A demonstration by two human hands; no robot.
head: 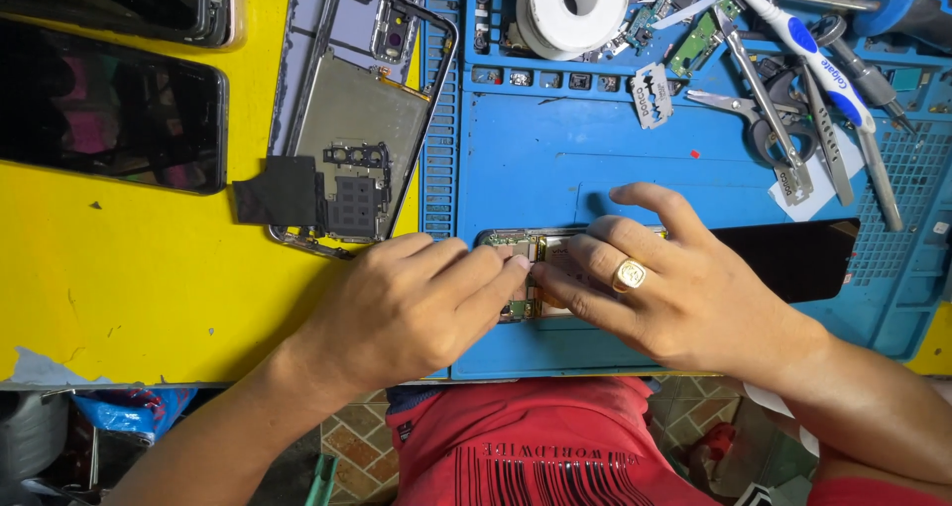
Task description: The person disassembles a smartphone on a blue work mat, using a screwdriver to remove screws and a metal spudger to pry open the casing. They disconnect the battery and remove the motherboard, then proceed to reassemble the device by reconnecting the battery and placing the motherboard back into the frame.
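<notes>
Pressing down at the near edge of a blue repair mat (pixel 555 159), the left hand (pixel 407 308) and right hand (pixel 664 293) are met fingertip to fingertip over an opened smartphone (pixel 793 258), its circuit board exposed. Fingers are held half-curled; whether anything is pinched cannot be told. Farther off, a phone frame (pixel 362 110), a razor blade (pixel 652 97), tweezers (pixel 764 100) and a tape roll (pixel 567 8) are seen.
</notes>
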